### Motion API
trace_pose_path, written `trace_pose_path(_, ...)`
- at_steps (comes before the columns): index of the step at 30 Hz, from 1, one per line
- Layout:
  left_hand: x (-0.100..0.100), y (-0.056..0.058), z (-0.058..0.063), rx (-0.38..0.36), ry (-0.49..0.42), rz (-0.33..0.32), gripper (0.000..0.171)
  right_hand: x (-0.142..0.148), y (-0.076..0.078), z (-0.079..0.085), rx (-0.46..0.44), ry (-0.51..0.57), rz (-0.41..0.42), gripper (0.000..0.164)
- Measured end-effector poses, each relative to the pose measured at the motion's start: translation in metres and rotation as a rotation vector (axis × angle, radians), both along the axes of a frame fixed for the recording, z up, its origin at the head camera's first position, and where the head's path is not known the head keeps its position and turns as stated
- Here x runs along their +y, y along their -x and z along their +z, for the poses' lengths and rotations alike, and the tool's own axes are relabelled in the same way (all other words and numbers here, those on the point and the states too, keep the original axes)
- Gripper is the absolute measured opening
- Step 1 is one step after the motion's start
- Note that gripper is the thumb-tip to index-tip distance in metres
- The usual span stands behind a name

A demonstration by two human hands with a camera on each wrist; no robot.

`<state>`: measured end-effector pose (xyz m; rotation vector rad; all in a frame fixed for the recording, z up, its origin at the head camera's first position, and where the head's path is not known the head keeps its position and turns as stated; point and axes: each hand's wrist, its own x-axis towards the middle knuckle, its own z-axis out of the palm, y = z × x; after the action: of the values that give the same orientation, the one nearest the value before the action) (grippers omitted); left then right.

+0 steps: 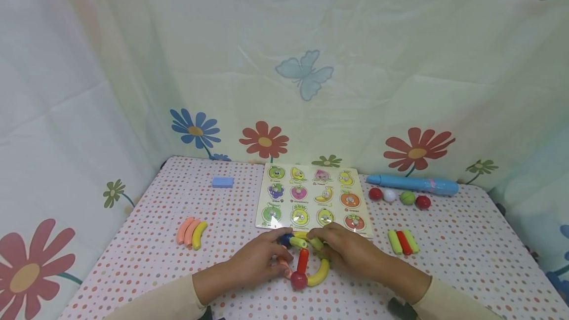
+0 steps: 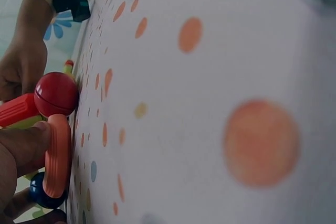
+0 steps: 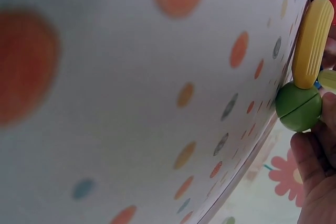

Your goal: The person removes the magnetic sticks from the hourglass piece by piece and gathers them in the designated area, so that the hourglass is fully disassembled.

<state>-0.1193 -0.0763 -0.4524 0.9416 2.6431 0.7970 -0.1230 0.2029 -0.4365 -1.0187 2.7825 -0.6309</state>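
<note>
Both hands hold a ring of toy rods and balls on the dotted tabletop. My left hand (image 1: 260, 259) curls about its left side, with the thumb on an orange curved rod (image 2: 58, 156) and fingers by a dark blue ball (image 2: 41, 191). At the near end a red ball (image 1: 299, 281) joins a red straight rod (image 1: 303, 260) and a yellow curved rod (image 1: 319, 273). My right hand (image 1: 351, 248) pinches a green ball (image 3: 299, 107) at the yellow rod's other end. Light-green straight rods (image 1: 298, 242) point inward; another yellow curved rod (image 1: 301, 234) is partly hidden.
Behind the ring lies a fruit picture board (image 1: 314, 189). Left are a blue block (image 1: 222, 182), orange curved rods (image 1: 184, 230) and a yellow one (image 1: 199, 235). Right are several balls (image 1: 406, 197), a long blue tube-shaped object (image 1: 411, 183) and straight rods (image 1: 404, 242). Curtains (image 1: 284, 23) surround the table.
</note>
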Motion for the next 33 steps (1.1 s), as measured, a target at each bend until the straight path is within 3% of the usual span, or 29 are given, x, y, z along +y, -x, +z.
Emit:
trace_pose_path(4,0.001,0.000,-0.001,0.007,0.005,0.003,0.031,-0.001,-0.001,0.001,-0.016,-0.010,-0.035,0.056)
trace_pose_path(8,0.001,0.001,-0.002,-0.002,0.009,0.010,0.032,-0.001,-0.001,0.004,-0.057,-0.014,-0.119,0.055)
trace_pose_path(14,0.002,0.001,-0.001,-0.015,0.015,0.017,0.032,0.004,0.001,0.010,-0.083,0.052,-0.224,0.061)
trace_pose_path(33,0.001,0.001,-0.002,-0.005,0.009,0.013,0.031,0.072,0.003,0.027,-0.048,0.184,-0.327,0.070)
